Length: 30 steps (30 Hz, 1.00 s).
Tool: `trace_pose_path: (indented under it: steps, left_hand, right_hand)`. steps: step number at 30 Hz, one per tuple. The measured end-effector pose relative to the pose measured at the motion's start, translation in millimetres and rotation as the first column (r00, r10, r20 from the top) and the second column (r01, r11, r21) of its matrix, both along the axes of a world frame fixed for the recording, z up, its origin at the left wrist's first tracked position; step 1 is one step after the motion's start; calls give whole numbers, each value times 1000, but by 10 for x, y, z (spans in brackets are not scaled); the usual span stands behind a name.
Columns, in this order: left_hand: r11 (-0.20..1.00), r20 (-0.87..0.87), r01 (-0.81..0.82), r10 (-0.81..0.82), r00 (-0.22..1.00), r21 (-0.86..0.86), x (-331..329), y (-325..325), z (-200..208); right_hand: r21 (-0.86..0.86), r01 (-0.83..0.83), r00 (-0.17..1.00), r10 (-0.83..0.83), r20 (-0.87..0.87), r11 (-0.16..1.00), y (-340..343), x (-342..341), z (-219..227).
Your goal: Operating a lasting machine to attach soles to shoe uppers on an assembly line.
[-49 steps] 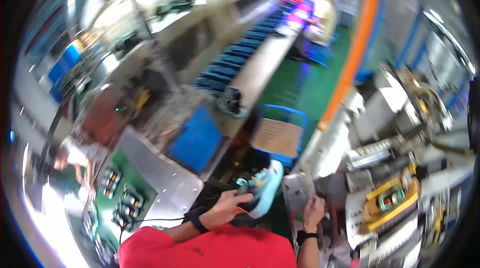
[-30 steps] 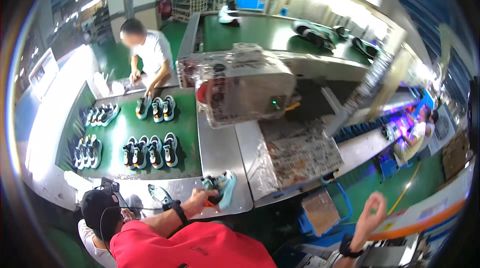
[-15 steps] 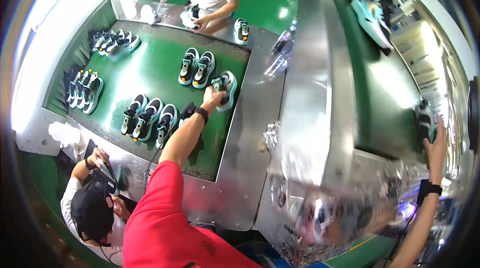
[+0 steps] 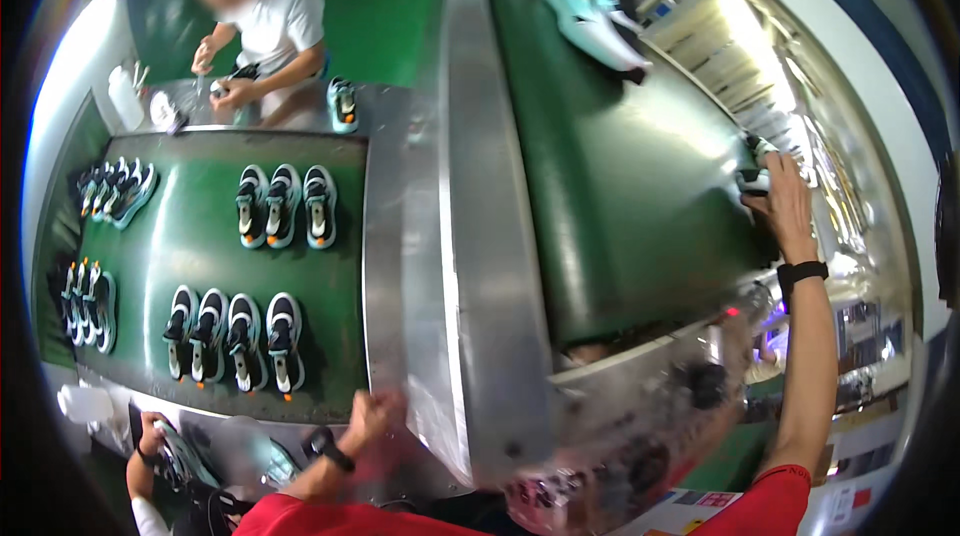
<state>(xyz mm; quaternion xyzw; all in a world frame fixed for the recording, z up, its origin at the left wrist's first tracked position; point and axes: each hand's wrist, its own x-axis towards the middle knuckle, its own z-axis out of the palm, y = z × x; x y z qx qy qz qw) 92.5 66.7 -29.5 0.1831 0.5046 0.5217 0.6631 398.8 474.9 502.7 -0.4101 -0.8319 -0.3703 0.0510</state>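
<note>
At the far right, my right hand [image 4: 788,198] is closed on a black, white and pale-blue sneaker [image 4: 752,181] at the edge of the right green belt [image 4: 640,206]; the fingers partly hide the shoe. My left hand [image 4: 374,418] is over the metal border by the near right corner of the left green belt [image 4: 210,261]. Its fingers look curled but are smeared by motion, and no object shows in them. Nearest to it on that belt is a sneaker [image 4: 285,341] at the end of a front row. Three sneakers [image 4: 281,206] stand side by side farther back.
More sneakers [image 4: 125,196] stand in groups at the left belt's far side. A tall metal divider [image 4: 460,216] separates the belts. Pale-blue shoes [image 4: 590,31] hang over the right belt's far end. A co-worker [image 4: 275,26] handles a shoe behind; another [image 4: 150,446] works at lower left.
My left hand has let go of the sneaker, now in line with the other two, and drawn back toward me. My right hand has closed on the sneaker at right. The view has swung right.
</note>
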Motion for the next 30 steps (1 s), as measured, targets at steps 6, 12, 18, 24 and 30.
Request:
trace_pose_path:
  steps: [6, 12, 18, 24, 30]
  left_hand:
    - [785, -153, 570, -549, 822, 243, 927, -451, 1308]
    - [487, 246, 719, -873, 421, 496, 1634, -98, 2426]
    - [423, 429, 565, -894, 131, 708, 2745, -143, 3484]
    - [229, 510, 742, -843, -173, 630, 3716, -1385, 3647]
    - [25, 145, 832, -987, -67, 554, 4656, -2668, 3363]
  right_hand:
    - [209, -108, 949, 163, -270, 972, -1122, 172, 629]
    - [339, 13, 642, 252, -724, 941, -2875, 897, 1030]
    - [67, -33, -35, 66, -997, 997, -4772, 1699, 411]
    - [-145, 301, -473, 16, -881, 942, -6646, 2328, -856]
    - [114, 319, -705, 316, -634, 941, -8565, 2069, -1963]
